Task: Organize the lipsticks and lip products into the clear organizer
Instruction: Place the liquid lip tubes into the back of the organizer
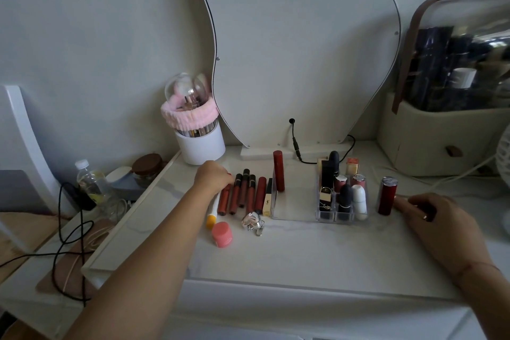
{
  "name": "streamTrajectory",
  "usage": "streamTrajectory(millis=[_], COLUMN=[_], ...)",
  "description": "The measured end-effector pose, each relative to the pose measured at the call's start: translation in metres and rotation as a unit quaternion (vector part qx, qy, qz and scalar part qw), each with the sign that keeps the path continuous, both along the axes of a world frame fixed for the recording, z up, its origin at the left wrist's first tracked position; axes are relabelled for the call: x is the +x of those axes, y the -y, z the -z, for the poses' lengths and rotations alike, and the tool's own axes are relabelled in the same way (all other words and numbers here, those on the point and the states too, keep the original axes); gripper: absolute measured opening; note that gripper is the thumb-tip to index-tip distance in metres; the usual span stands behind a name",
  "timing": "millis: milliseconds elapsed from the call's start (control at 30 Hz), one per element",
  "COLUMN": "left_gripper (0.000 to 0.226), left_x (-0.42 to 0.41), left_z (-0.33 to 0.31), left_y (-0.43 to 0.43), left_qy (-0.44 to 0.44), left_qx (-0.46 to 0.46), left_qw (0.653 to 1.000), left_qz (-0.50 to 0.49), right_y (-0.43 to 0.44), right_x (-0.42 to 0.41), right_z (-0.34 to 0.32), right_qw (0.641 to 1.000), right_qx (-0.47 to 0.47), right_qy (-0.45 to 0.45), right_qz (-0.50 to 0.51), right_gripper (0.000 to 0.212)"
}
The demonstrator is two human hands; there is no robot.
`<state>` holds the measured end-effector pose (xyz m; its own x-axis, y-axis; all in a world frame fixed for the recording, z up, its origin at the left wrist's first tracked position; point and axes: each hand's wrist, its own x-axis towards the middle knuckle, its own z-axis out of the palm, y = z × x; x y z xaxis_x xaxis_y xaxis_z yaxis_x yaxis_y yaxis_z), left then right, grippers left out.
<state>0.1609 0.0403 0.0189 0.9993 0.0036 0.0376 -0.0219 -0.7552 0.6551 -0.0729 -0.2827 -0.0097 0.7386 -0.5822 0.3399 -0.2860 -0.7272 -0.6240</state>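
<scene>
My left hand (212, 176) is curled down on the far end of the white tube (213, 210), fingers seemingly closing on it; its long axis runs 12 to 6, at 9 o'clock of the organizer (278, 201). My right hand (425, 212), fingers loosely bent, touches the red lipstick (386, 197) standing at the organizer's 3 o'clock. The marble top (303, 251) looks slick, with roomy bare space toward 6.

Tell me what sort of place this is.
Most likely a dressing table in a home: a standing mirror against the wall, a clear organizer part-filled with lipsticks, and a white brush holder wrapped in a pink headband.
</scene>
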Motion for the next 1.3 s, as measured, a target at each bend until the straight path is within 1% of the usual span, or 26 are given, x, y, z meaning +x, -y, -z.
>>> streamTrajectory(millis=[100, 267, 367, 433, 533, 600, 633, 733, 900, 1000, 1067, 1133, 1200, 1300], left_gripper=[0.01, 0.003, 0.017, 0.023, 0.021, 0.019, 0.019, 0.02, 0.025, 0.026, 0.026, 0.027, 0.027, 0.025], left_x=[0.001, 0.001, -0.004, -0.01, -0.021, -0.031, -0.036, -0.052, -0.069, -0.072, -0.072, -0.073, -0.073, -0.073], left_z=[-0.002, -0.017, -0.03, -0.039, -0.055, -0.065, -0.069, -0.078, -0.078, -0.073, -0.07, -0.068, -0.068, -0.068], left_y=[-0.003, -0.008, -0.008, -0.008, -0.005, -0.001, 0.001, 0.01, 0.02, 0.023, 0.024, 0.025, 0.027, 0.03], left_qy=[0.02, 0.051, 0.072, 0.089, 0.129, 0.155, 0.167, 0.192, 0.195, 0.19, 0.185, 0.188, 0.192, 0.191], left_qx=[-0.045, -0.119, -0.172, -0.2, -0.236, -0.25, -0.255, -0.276, -0.286, -0.275, -0.265, -0.261, -0.263, -0.271], left_qw=[0.999, 0.991, 0.982, 0.975, 0.962, 0.953, 0.95, 0.938, 0.928, 0.928, 0.931, 0.93, 0.927, 0.925], left_qz=[0.007, 0.017, 0.02, 0.034, 0.053, 0.064, 0.07, 0.089, 0.14, 0.161, 0.171, 0.177, 0.184, 0.188], right_y=[0.001, 0.001, -0.002, -0.005, -0.019, -0.037, -0.047, -0.069, -0.066, -0.054, -0.046, -0.038, -0.033, -0.029], right_x=[0.0, 0.001, 0.001, -0.002, -0.008, -0.012, -0.013, -0.013, -0.011, -0.008, -0.001, 0.006, 0.013, 0.02], right_z=[0.001, 0.002, -0.001, -0.005, -0.012, -0.014, -0.013, -0.005, 0.007, 0.006, 0.001, -0.004, -0.006, -0.008], right_qw=[1.0, 1.0, 0.999, 0.997, 0.987, 0.975, 0.972, 0.974, 0.972, 0.964, 0.964, 0.975, 0.983, 0.986], right_qx=[0.001, 0.019, 0.037, 0.042, 0.027, 0.053, 0.064, 0.076, 0.148, 0.177, 0.181, 0.161, 0.137, 0.112], right_qy=[-0.007, 0.009, 0.028, 0.065, 0.161, 0.213, 0.221, 0.203, 0.182, 0.198, 0.192, 0.154, 0.121, 0.12], right_qz=[0.002, -0.001, -0.007, -0.005, -0.008, -0.04, -0.058, -0.067, -0.017, 0.01, 0.007, -0.009, -0.028, -0.04], right_gripper=[0.027, 0.032, 0.033, 0.033, 0.032, 0.028, 0.027, 0.027, 0.031, 0.036, 0.045, 0.05, 0.044, 0.025])
